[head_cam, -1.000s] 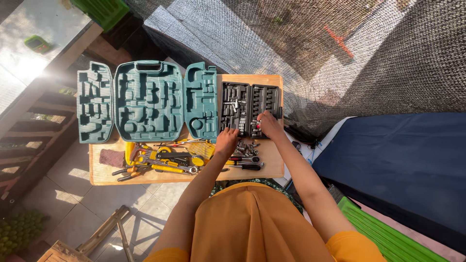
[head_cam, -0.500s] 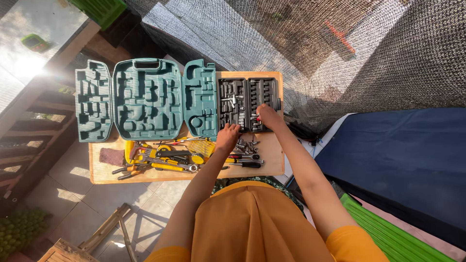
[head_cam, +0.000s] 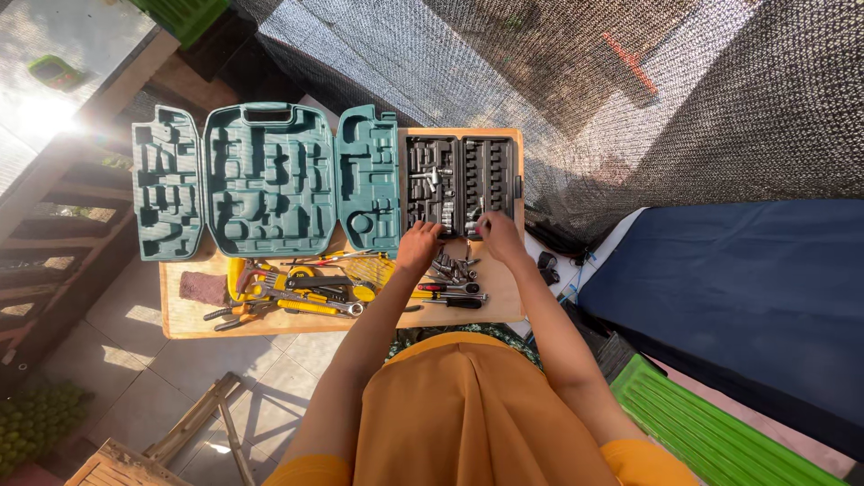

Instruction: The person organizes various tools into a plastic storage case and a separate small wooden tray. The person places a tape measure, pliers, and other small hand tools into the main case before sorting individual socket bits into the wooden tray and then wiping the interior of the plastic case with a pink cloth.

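Note:
An open black socket case [head_cam: 459,184] with metal sockets lies at the right end of a wooden table [head_cam: 193,319]. My right hand [head_cam: 498,236] rests at the case's near edge, fingers curled over a small socket there; whether it grips it I cannot tell. My left hand [head_cam: 419,245] hovers at the case's near left corner, fingers bent downward, just above a heap of loose sockets and bits [head_cam: 453,268]. A screwdriver with a red and black handle [head_cam: 454,290] lies in front of that heap.
A large teal moulded tool case [head_cam: 265,180] lies unfolded in three panels, its recesses bare. Yellow-handled pliers, wrenches and other tools [head_cam: 288,292] are piled at the table's near edge. Black mesh netting hangs behind. A dark blue surface [head_cam: 747,297] and a green crate [head_cam: 711,432] sit right.
Both hands have shifted slightly along the near edge of the socket case; the right hand has drawn back from the case's interior toward its front rim.

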